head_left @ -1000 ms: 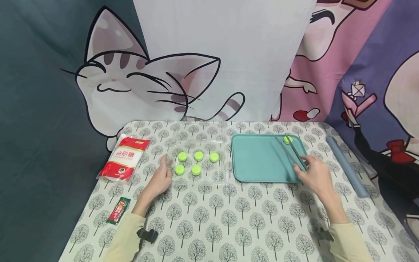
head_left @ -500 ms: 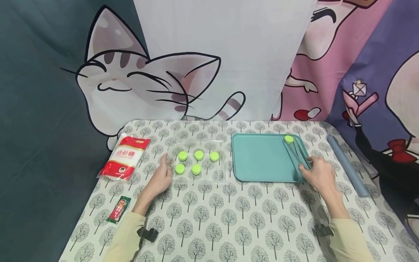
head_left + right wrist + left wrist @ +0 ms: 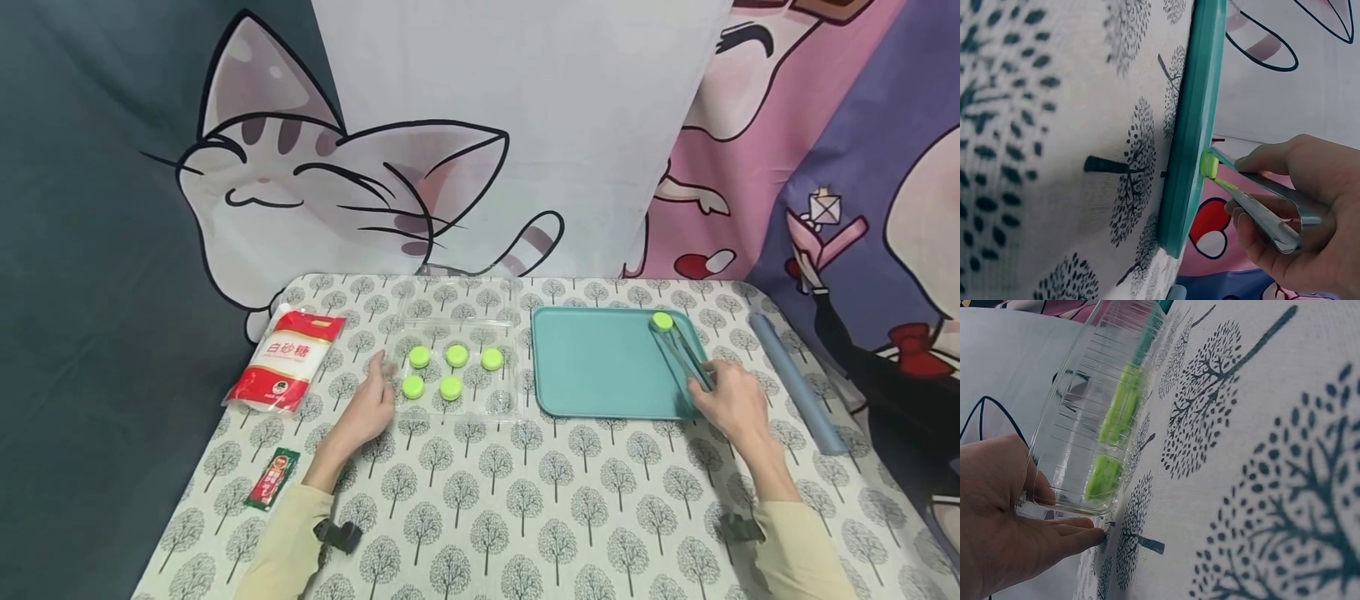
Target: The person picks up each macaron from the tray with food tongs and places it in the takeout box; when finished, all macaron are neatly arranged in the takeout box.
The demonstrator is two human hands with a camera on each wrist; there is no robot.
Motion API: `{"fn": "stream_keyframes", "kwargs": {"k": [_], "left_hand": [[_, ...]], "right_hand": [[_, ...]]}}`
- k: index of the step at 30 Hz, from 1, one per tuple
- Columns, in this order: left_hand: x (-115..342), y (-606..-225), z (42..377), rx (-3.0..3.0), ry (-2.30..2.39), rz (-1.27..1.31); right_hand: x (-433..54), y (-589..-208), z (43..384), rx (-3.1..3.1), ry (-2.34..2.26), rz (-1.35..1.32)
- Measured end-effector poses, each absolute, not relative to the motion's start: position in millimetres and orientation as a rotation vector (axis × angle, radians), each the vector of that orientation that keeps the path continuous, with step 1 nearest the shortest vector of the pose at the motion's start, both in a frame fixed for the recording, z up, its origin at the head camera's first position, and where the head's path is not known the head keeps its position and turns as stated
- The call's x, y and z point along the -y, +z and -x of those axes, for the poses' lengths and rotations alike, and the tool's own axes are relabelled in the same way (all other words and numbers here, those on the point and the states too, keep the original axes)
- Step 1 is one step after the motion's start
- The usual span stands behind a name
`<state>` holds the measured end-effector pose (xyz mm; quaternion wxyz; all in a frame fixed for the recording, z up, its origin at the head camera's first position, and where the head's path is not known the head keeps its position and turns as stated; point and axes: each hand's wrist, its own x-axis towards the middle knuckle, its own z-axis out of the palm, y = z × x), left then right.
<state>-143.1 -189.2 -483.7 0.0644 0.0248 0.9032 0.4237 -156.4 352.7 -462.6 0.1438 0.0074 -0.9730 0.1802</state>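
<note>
My right hand (image 3: pixel 731 404) holds metal tongs (image 3: pixel 1260 215). Between their tips is a lime-green macaron (image 3: pixel 662 322), at the far right corner of the teal tray (image 3: pixel 592 367); whether it touches the tray cannot be told. My left hand (image 3: pixel 367 408) pinches the left rim of a clear plastic box (image 3: pixel 498 404), thumb inside the wall and fingers outside, as the left wrist view shows. Several green macarons (image 3: pixel 457 356) sit in the box's compartments, with the front right one bare. The box's clear lid (image 3: pixel 459 298) lies folded back behind it.
A red and white sugar bag (image 3: pixel 288 362) lies at the left, with a small green and red packet (image 3: pixel 272 478) nearer the front. Along the right edge lies a blue-grey roll (image 3: pixel 797 383). A tree-print cloth (image 3: pixel 525 500) covers the table; printed curtains hang behind.
The tongs' tips have come together around the macaron in the tray corner. My right hand has shifted slightly right. My left hand stays at the box.
</note>
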Motion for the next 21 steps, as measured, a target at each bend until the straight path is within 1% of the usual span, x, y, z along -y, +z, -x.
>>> {"fn": "stream_keyframes", "kwargs": {"k": [5,21], "left_hand": [[189.5,-483.7,143.3,-2.734,1.274,-0.085],[188.6,-479.9,141.5,-2.701,1.297,-0.069]], "right_hand": [[-346.1,-455.1,151.3,2.776,0.541,-0.051],[-305.8,-425.0,136.4,2.565,0.568,-0.313]]}}
